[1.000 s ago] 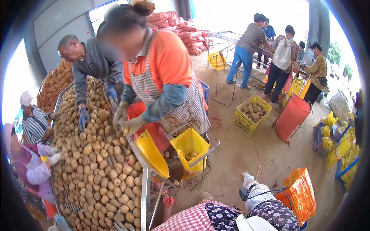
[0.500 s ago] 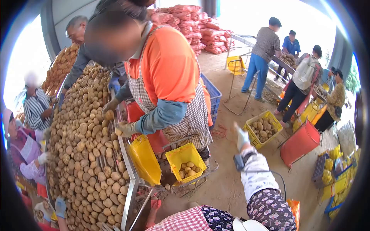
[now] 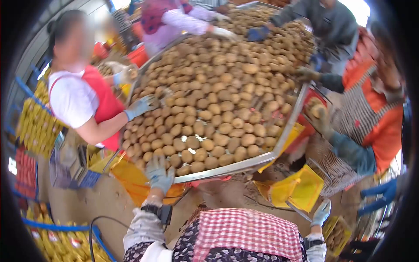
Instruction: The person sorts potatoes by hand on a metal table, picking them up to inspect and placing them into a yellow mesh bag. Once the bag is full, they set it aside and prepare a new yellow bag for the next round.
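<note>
The fingers (image 3: 153,162) of the left hand (image 3: 160,178), in a pale blue glove, are long and a bit spread, flat at the near edge of the potatoes, with nothing gripped that I can see. The right hand (image 3: 321,213), also in a pale glove, is low down, right by the end of a metal bar (image 3: 298,212) — I cannot tell if its fingers are bent round the bar or just near it. A dark band (image 3: 163,214) is on the left wrist. The potatoes (image 3: 205,124) lie in a big brown heap all over the worktop (image 3: 227,168), which has a shiny metal rim. An orange bag (image 3: 131,177) hangs below the rim, just beside the left hand. A yellow bag (image 3: 301,187) hangs open near the right hand. Between the two arms is a red and white checked cloth (image 3: 246,231). On the left, a person in a red apron (image 3: 104,100) rests a gloved hand (image 3: 142,107) on the potatoes. On the right, a person in an orange top (image 3: 382,135) has both hands near the rim — they are blurry. At the far end, a blue glove (image 3: 258,34) and a white glove (image 3: 224,33) touch the heap.
</note>
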A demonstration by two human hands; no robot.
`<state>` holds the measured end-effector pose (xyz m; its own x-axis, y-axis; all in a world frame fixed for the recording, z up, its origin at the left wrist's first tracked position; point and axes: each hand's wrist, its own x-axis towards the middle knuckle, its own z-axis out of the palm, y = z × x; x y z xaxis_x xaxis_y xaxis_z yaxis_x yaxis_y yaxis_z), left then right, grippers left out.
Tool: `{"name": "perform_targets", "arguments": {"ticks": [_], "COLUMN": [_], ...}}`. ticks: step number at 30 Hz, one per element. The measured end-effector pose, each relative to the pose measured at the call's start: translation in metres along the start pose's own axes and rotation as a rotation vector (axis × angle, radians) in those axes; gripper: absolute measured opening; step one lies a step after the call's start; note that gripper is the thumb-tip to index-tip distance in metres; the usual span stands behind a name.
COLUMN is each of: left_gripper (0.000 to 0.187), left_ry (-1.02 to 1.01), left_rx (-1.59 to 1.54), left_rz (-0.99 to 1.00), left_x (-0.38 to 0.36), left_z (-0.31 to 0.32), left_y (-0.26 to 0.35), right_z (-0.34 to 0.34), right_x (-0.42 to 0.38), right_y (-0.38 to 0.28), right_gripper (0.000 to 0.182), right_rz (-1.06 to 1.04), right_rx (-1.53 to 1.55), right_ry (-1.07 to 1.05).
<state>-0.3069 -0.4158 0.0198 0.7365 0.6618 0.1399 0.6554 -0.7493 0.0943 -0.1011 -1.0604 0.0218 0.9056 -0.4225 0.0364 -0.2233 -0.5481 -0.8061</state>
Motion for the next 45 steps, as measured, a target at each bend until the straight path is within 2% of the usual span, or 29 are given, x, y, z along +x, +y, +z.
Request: {"name": "perform_targets", "arguments": {"ticks": [2,4,6,8,10,11,13,16,17,18,20,21,22,24,26,28,30,32,33,34,36,37,38,40,41,42,44,45], "left_gripper": [0.07,0.07,0.07,0.071,0.07,0.069,0.072,0.074,0.074,0.074,0.068,0.069,0.069,0.068,0.068,0.068,0.066,0.066,0.067,0.067,0.069,0.067,0.067,0.065,0.063,0.063,0.059,0.059], "left_ry": [0.012,0.044,0.073,0.111,0.097,0.038,0.003,-0.115,-0.08,-0.091,-0.113,-0.105,-0.109,-0.142,-0.147,-0.186,-0.191,-0.04,-0.008,-0.001,-0.122,-0.134,-0.135,-0.205,-0.231,-0.235,-0.025,0.01], "left_rx": [-0.065,-0.054,-0.046,-0.208,-0.183,-0.201,-0.252,-0.334,-0.27,-0.274,-0.43,-0.398,-0.407,-0.303,-0.294,-0.149,-0.118,-0.28,-0.284,-0.287,-0.219,-0.217,-0.219,-0.1,-0.123,-0.117,-0.328,-0.278], "left_rz": [0.079,0.087,0.11,0.119,0.119,0.141,0.222,0.233,0.125,0.115,0.195,0.276,0.275,0.257,0.221,0.078,0.062,0.134,0.228,0.238,0.184,0.215,0.223,0.119,0.077,0.078,0.12,0.093], "left_x": [0.02,0.049,0.078,0.096,0.085,0.072,0.045,0.019,0.015,0.015,0.028,0.026,0.027,0.031,0.024,0.019,0.027,0.049,0.057,0.062,0.069,0.065,0.06,0.048,0.046,0.05,0.07,0.084], "left_z": [0.017,0.028,0.032,0.029,0.026,0.009,0.009,-0.015,-0.024,-0.031,-0.052,-0.036,-0.035,-0.031,-0.028,-0.035,-0.038,-0.041,-0.036,-0.025,-0.007,-0.009,-0.016,-0.03,-0.031,-0.029,-0.026,-0.026], "left_y": [-0.012,-0.018,-0.024,-0.033,-0.033,-0.031,-0.045,-0.078,-0.077,-0.073,-0.049,-0.041,-0.043,-0.048,-0.068,-0.083,-0.079,-0.055,-0.048,-0.049,-0.057,-0.071,-0.079,-0.093,-0.101,-0.103,-0.103,-0.092], "right_z": [0.039,0.076,0.127,0.179,0.223,0.245,0.281,0.316,0.323,0.329,0.338,0.342,0.341,0.338,0.331,0.332,0.34,0.352,0.363,0.373,0.388,0.388,0.386,0.382,0.382,0.381,0.377,0.369], "right_x": [-0.027,-0.054,-0.077,-0.105,-0.134,-0.143,-0.159,-0.184,-0.196,-0.203,-0.215,-0.22,-0.221,-0.221,-0.213,-0.213,-0.226,-0.25,-0.259,-0.26,-0.256,-0.246,-0.235,-0.213,-0.207,-0.212,-0.234,-0.251], "right_y": [-0.057,-0.134,-0.192,-0.249,-0.291,-0.303,-0.309,-0.299,-0.307,-0.309,-0.311,-0.311,-0.313,-0.319,-0.318,-0.308,-0.315,-0.332,-0.333,-0.335,-0.341,-0.346,-0.35,-0.352,-0.343,-0.336,-0.334,-0.336], "right_gripper": [0.031,0.036,0.048,0.06,0.072,0.072,0.083,0.084,0.081,0.081,0.077,0.071,0.071,0.067,0.061,0.054,0.048,0.043,0.041,0.041,0.039,0.042,0.042,0.053,0.057,0.057,0.059,0.055], "right_rz": [-0.82,-0.992,-0.97,-1.013,-1.197,-1.201,-1.252,-1.296,-1.275,-1.275,-1.292,-1.26,-1.258,-1.433,-1.449,-1.599,-1.595,-1.634,-1.61,-1.609,-1.47,-1.529,-1.525,-1.404,-1.349,-1.344,-1.254,-1.215], "right_rx": [-0.301,-0.356,-0.242,-0.244,-0.321,-0.328,-0.496,-0.644,-0.731,-0.739,-0.674,-0.578,-0.589,-0.434,-0.429,-0.624,-0.592,-0.508,-0.426,-0.43,-0.075,-0.064,-0.068,-0.343,-0.501,-0.498,-0.423,-0.343], "right_ry": [-0.029,-0.174,-0.356,-0.531,-0.643,-0.663,-0.887,-0.951,-0.957,-0.972,-0.942,-0.988,-0.99,-1.1,-1.116,-1.15,-1.167,-1.225,-1.259,-1.245,-1.447,-1.331,-1.326,-0.738,-0.702,-0.706,-1.174,-1.206]}}
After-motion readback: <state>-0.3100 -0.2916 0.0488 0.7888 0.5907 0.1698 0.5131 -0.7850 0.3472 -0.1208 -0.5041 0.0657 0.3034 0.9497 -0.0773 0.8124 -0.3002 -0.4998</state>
